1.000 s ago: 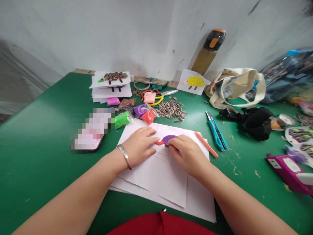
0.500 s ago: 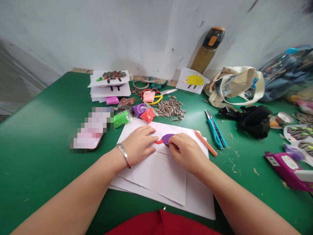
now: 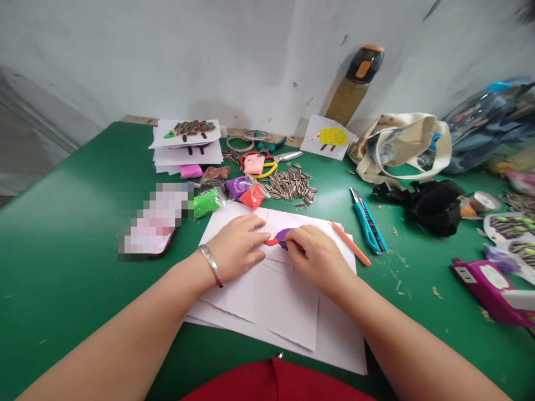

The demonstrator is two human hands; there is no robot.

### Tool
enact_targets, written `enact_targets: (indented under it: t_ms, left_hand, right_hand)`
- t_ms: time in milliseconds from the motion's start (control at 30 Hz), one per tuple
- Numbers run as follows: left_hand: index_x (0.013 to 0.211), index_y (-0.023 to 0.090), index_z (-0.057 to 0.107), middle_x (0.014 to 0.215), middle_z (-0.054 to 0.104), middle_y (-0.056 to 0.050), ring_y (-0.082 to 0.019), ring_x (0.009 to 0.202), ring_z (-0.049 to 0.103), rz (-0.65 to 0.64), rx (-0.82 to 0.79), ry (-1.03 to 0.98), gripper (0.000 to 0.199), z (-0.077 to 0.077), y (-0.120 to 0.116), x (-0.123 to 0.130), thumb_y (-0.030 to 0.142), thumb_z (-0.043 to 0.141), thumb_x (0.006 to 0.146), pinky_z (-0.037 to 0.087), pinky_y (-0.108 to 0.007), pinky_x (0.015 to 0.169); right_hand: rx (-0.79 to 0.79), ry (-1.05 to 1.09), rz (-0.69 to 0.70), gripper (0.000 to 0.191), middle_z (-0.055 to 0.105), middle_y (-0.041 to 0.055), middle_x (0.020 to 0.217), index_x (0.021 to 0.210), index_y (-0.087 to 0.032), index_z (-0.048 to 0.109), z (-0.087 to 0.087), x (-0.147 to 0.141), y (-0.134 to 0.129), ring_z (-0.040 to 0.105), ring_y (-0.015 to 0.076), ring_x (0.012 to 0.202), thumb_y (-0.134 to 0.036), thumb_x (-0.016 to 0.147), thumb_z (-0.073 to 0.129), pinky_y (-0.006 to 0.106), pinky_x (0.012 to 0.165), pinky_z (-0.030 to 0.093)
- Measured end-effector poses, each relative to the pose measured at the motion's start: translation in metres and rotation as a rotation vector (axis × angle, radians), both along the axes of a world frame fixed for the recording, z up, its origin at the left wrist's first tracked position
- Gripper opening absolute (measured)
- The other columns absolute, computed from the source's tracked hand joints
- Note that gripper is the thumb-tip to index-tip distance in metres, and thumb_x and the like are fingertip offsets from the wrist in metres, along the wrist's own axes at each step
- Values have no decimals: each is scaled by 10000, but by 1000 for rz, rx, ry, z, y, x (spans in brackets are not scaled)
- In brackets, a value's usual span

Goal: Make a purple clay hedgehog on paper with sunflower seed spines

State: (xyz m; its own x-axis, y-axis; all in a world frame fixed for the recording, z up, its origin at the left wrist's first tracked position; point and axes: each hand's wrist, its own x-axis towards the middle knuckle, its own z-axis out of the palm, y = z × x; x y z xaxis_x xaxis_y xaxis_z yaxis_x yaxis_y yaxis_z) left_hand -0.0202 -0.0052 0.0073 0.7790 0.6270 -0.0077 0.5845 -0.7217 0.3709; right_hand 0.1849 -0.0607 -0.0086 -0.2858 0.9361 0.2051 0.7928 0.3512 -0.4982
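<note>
White paper sheets (image 3: 267, 301) lie stacked on the green table in front of me. A purple clay shape (image 3: 284, 235) with a red end (image 3: 271, 242) is on the top sheet. My left hand (image 3: 238, 248) rests flat on the paper at the left of the red end, its fingers apart. My right hand (image 3: 313, 253) is over the right part of the purple shape, thumb and fingers pinched together. A small dark piece shows at its fingertips, too small to name for certain. The right hand hides part of the purple shape.
Sunflower seeds (image 3: 292, 184), scissors (image 3: 288, 156) and clay packets (image 3: 240, 186) lie behind the paper. At the right are an orange tool (image 3: 350, 243), a blue cutter (image 3: 368, 223) and a cloth bag (image 3: 401, 147). A phone (image 3: 156, 223) lies left. A bottle (image 3: 355, 83) stands by the wall.
My right hand has shifted very slightly left over the purple shape, covering a little more of its right side. My left hand stays in place.
</note>
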Motion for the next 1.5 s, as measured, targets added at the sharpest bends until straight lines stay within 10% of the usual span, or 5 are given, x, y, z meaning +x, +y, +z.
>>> enact_targets:
  t_ms: [1500]
  left_hand:
    - [1057,175,705,1165,599,-114,-280,1114,542,3,10,-18,245,0,0,-1,210,643,822,442,-425,1002]
  right_hand:
    - [-16,4,12,188,604,41,747,791,-185,611,2,0,2,535,183,747,-128,902,471,307,690,384]
